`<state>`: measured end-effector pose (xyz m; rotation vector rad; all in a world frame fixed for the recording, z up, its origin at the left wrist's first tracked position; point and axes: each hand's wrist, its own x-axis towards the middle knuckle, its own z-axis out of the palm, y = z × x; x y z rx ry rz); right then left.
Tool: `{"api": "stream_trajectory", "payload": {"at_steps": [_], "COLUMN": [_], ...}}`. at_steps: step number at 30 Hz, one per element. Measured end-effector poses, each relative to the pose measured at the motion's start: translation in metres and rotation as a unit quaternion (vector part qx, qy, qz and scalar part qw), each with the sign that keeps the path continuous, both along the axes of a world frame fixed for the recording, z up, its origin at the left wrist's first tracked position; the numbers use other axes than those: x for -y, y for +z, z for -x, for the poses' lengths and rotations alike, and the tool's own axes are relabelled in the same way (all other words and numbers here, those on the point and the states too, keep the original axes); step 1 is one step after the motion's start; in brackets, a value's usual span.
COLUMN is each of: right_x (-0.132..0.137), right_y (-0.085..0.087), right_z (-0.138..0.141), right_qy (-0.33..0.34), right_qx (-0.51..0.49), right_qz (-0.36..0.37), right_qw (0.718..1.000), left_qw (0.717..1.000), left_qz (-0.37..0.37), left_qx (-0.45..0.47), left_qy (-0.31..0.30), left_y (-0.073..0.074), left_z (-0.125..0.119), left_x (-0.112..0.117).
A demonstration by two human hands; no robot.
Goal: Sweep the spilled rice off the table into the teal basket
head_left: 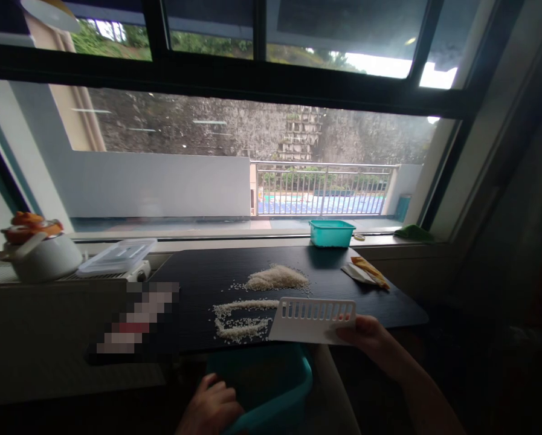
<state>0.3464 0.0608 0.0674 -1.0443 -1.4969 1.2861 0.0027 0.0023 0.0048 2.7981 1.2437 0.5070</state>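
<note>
Well, scraper (307,329) in right fingers (364,324)

White slotted scraper (309,325) beside rice rows (242,331); teal bin (275,412) below.

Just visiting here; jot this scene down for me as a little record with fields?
Right hand: holds a white slotted scraper
Left hand: at the left side of the lower teal bin; grip unclear
Surface: dark table
Grains: white heap; thin strips nearer the person
Far edge: small teal tub
Backdrop: window, metal railing outside
</note>
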Motion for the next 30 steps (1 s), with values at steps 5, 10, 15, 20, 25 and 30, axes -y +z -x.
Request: {"api": "stream_trajectory", "payload": {"at_steps": [5,10,15,20,25,30], "right_x": [-0.02,-0.027,-0.008,0.002,-0.009,-0.013], "right_y": [-0.005,-0.009,-0.004,-0.001,-0.002,0.001], "right_z": [0.007,0.009,0.004,0.0,0.008,0.019], "right_qy": [-0.075,-0.07,-0.038,-0.008,0.001,0.004], "right_qx": [-0.011,-0.005,-0.02,0.002,-0.027,-0.031], "right_qz": [-0.025,-0.014,0.007,0.002,0.005,0.003], "right_qw": [0.997,0.997,0.999,1.0,1.0,0.999], "left_qw": [1.0,1.0,1.0,1.0,1.0,1.0], "left_qz": [-0.017,0.0,0.0,-0.001,-0.012,-0.013], "left_qx": [0.003,-0.007,-0.005,-0.003,0.0,0.002], "left_qy": [0.009,0.012,0.007,-0.003,-0.001,0.008], "left_y": [0.002,0.004,0.002,0.001,0.0,0.001], "left_z": [-0.002,-0.002,-0.001,0.0,0.0,-0.001], "left_x": [0.002,0.002,0.002,-0.001,0.0,0.001]}}
